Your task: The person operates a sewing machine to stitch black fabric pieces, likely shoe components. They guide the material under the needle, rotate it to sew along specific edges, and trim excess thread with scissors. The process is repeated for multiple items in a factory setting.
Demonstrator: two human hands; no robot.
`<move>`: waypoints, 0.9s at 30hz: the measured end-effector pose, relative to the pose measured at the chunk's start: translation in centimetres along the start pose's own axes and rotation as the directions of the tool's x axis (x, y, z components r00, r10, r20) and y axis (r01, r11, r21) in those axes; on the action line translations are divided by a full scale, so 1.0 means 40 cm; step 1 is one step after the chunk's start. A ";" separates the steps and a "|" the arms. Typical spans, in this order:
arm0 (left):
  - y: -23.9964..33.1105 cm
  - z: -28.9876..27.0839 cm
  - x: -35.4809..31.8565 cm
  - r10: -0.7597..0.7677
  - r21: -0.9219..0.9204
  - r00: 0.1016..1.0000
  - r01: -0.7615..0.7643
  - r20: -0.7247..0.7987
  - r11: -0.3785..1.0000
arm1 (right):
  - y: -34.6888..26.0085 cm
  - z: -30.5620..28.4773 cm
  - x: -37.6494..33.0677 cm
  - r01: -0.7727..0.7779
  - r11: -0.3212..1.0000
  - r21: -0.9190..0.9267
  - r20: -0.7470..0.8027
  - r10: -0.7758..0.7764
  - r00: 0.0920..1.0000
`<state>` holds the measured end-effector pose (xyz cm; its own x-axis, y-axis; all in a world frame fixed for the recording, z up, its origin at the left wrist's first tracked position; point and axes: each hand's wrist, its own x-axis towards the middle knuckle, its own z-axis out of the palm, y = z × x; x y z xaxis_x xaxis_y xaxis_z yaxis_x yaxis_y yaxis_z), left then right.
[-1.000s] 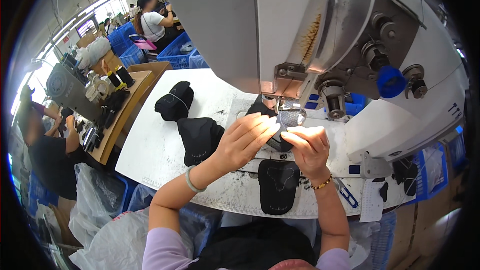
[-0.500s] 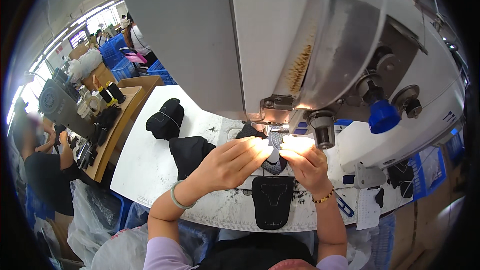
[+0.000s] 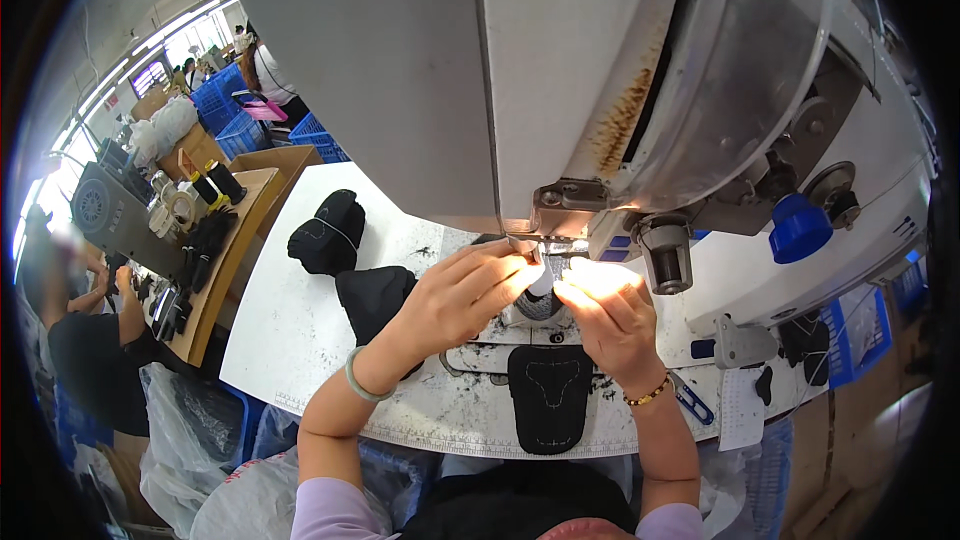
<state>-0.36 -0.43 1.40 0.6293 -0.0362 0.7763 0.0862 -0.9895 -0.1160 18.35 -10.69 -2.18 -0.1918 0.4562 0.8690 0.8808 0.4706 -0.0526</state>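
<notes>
Pinching a small white piece (image 3: 541,283) under the sewing machine head (image 3: 560,90): left hand (image 3: 455,297) and right hand (image 3: 608,312) both grip it, fingertips together. Black stitched panel (image 3: 549,395) lies near, black fabric stack (image 3: 328,232) far left.

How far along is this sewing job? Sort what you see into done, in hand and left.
Done, it seems: a black stitched piece lies at the table edge. In hand: the left hand and right hand pinch something small under the sewing machine. Possibly left: two black fabric piles.
</notes>
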 end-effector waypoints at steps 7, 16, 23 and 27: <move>-0.032 0.034 -0.030 -0.103 -0.135 0.992 0.092 -0.078 0.987 | -0.036 0.015 0.006 -0.057 0.993 -0.107 -0.008 0.056 0.998; -0.037 0.056 -0.033 -0.131 -0.090 0.978 0.118 -0.164 0.989 | -0.020 0.022 -0.009 -0.109 0.994 -0.017 -0.034 0.108 0.994; -0.041 0.062 -0.045 -0.181 -0.142 0.972 0.160 -0.147 0.977 | -0.012 0.036 -0.029 -0.141 0.990 -0.022 -0.009 0.141 0.990; -0.045 0.059 -0.046 -0.267 -0.290 0.954 0.220 -0.133 0.931 | -0.008 0.039 -0.016 -0.128 0.992 -0.011 -0.052 0.128 0.990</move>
<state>0.16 1.76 -1.29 0.4747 0.2114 0.8544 -0.0048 -0.9701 0.2427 17.50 -9.95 -3.47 -0.0552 0.4730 0.8793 0.9028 0.3998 -0.1584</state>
